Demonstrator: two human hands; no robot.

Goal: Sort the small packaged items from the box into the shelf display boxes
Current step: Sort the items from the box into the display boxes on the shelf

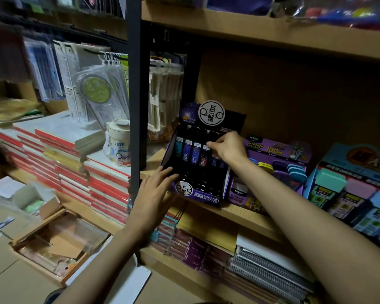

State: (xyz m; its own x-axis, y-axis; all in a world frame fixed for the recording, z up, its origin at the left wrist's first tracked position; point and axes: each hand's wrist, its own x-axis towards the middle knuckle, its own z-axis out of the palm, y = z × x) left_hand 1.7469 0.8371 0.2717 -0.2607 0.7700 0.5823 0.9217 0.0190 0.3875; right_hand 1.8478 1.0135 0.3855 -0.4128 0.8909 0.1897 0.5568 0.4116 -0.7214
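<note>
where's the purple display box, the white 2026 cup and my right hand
purple display box (204,197): head view, on its front panel.
white 2026 cup (119,148): head view, on its printed side.
right hand (230,148): head view, on the back of the hand; it pinches a small pack (204,160).

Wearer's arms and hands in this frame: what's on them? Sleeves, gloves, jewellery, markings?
Left hand and right hand are ungloved, with no rings, watch or wristband visible. Left forearm and right forearm are uncovered, with no markings or straps. A dark edge at the bottom by the left arm might be a sleeve; too cut off to tell.
</note>
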